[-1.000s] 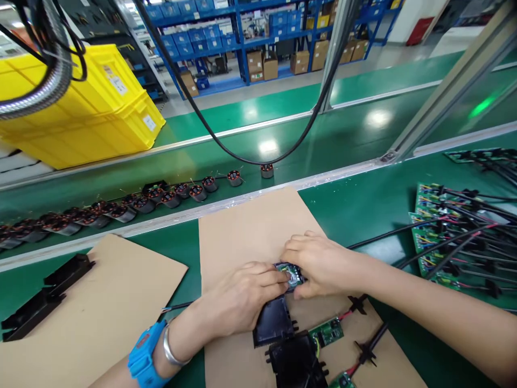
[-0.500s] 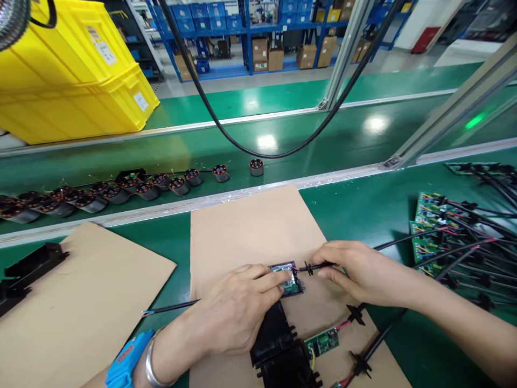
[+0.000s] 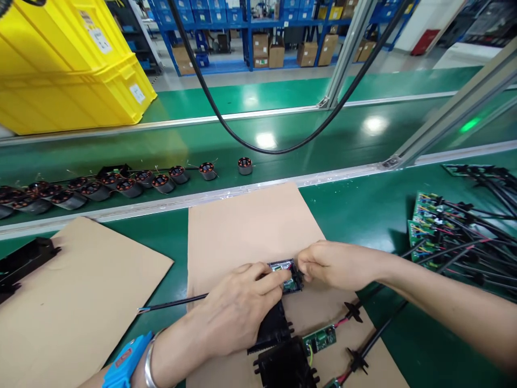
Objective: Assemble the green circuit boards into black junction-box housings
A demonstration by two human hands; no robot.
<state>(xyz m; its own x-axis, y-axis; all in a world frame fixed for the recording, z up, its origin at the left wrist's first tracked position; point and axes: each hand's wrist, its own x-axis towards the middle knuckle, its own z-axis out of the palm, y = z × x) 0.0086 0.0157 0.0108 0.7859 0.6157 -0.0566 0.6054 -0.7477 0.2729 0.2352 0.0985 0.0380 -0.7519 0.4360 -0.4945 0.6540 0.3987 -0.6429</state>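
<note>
My left hand (image 3: pixel 242 307) is curled over a small black plastic housing (image 3: pixel 299 286), its fingertips pressing on the green circuit board (image 3: pixel 287 269) inside. At the housing's right end my right hand (image 3: pixel 337 263) is closed in a pinch round the black cable, which its fingers mostly hide. Just below lie more black housings (image 3: pixel 285 364), close to my left hand. Beside them rests a second circuit board (image 3: pixel 323 338) with a red wire and a black cable grommet (image 3: pixel 353 311). A black cable with bare wire ends (image 3: pixel 173 304) sticks out left of my left hand.
Cardboard sheets (image 3: pixel 242 226) cover parts of the green bench. Boards with black cables (image 3: pixel 436 226) are heaped at right. Several copper-wound motor stators (image 3: pixel 163 184) stand behind the metal rail. Yellow crates (image 3: pixel 81 97) sit back left, and a black cable (image 3: pixel 278 152) hangs ahead.
My right hand has moved left along the cable, up against the housing's end, and its fingers have closed tighter. My left hand stays on the housing. The view has shifted slightly.
</note>
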